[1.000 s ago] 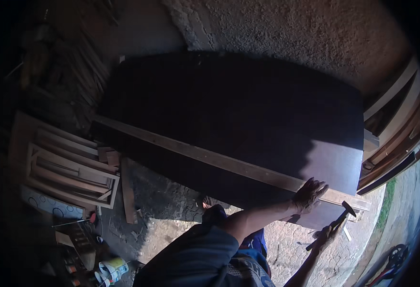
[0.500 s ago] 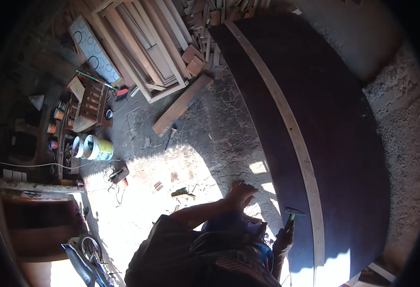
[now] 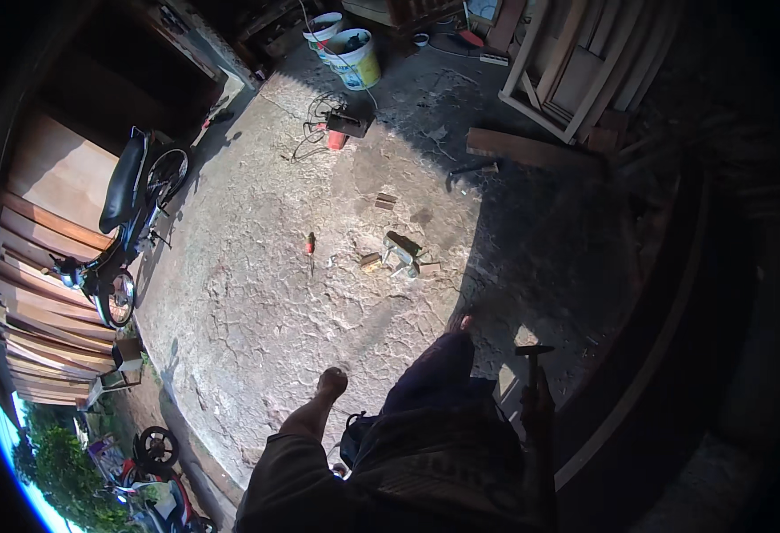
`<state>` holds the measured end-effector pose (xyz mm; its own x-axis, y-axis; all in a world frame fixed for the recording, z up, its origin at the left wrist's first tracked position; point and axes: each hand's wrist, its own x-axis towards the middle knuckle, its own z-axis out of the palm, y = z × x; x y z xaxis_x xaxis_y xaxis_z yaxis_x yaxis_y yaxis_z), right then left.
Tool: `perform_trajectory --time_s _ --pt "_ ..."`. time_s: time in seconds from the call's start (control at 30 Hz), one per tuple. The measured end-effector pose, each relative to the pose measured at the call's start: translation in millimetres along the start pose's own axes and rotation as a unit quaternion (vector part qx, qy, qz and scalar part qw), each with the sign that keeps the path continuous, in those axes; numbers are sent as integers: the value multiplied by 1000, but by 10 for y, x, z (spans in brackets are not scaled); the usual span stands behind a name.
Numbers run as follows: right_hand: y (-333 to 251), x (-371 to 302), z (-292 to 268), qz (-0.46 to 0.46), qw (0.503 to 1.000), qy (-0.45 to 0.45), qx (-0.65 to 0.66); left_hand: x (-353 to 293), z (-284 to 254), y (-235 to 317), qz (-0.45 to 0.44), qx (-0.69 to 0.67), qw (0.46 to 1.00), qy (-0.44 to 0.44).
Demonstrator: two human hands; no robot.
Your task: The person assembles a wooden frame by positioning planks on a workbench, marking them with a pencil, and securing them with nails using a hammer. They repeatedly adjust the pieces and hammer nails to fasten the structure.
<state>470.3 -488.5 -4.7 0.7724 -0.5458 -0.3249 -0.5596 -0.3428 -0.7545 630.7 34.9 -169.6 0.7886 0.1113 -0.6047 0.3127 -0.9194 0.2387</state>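
Observation:
My right hand is closed round the handle of a hammer, which stands head up at my right side in shadow. My left hand hangs over the sunlit floor, touching nothing I can see; its fingers point down and are mostly hidden. On the floor ahead lie a metal tool with a dark top, small wood blocks and a red-handled screwdriver. To my right, the big dark panel with its pale wooden strip is deep in shade.
Farther off are a red and black corded tool, white buckets, a plank and stacked wooden frames. A motorbike stands at left by leaning boards. The concrete floor is cracked and uneven.
My view has swung left, away from the dark panel toward the sunlit floor and motorbike. My left hand has dropped from in front of my body to my left side. The hammer stays in my right hand.

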Motion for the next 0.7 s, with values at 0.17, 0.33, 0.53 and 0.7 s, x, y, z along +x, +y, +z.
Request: perform_trajectory --time_s 0.17,0.33,0.53,0.7 --pt "-352 188 499 -40 990 -130 -48 -954 556 -928 -260 -363 888 -110" --pt "-726 520 1287 -41 965 -239 -100 -1027 420 -986 -242 -504 820 -122" --pt "-1193 1356 2606 -12 935 -289 -204 -42 -275 -1421 -206 -614 761 -44" --pt "-1657 1708 3478 111 938 -284 -165 1070 -959 -2257 -312 -623 717 23"
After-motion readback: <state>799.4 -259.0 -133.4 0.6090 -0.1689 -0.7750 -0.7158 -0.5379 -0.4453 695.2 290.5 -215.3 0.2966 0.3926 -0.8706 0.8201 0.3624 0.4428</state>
